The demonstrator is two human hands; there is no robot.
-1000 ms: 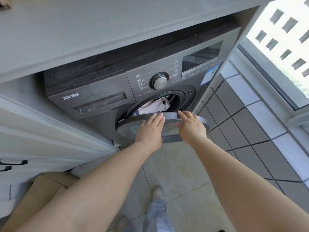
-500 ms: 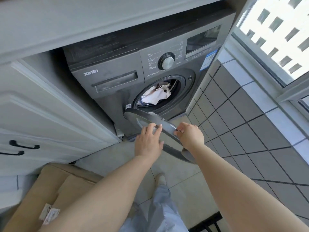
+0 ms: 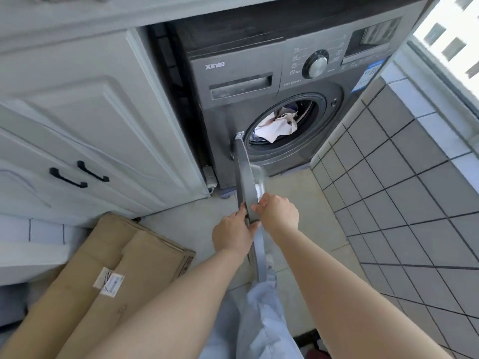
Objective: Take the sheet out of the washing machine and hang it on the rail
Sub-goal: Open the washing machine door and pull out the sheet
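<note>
A dark grey front-loading washing machine [image 3: 259, 73] stands under a counter. Its round door [image 3: 245, 177] is swung wide open toward me, seen edge-on. My left hand [image 3: 232, 234] grips the door's outer edge from the left. My right hand [image 3: 278, 212] holds the same edge from the right. Inside the open drum, a crumpled white and pale pink sheet [image 3: 276, 126] lies bunched near the front, with a bit of blue fabric behind it. No rail is in view.
White cabinet doors with black handles [image 3: 77, 174] stand left of the machine. Flattened cardboard boxes [image 3: 108, 268] lie on the beige floor at lower left. A grey tiled wall [image 3: 401, 190] under a bright window [image 3: 451, 35] runs along the right. My leg in light trousers [image 3: 261, 320] is below.
The door has swung from nearly level in front of the opening to fully open, edge toward me. Both hands stayed on its rim. The view shifted right and back, revealing more cabinet and cardboard.
</note>
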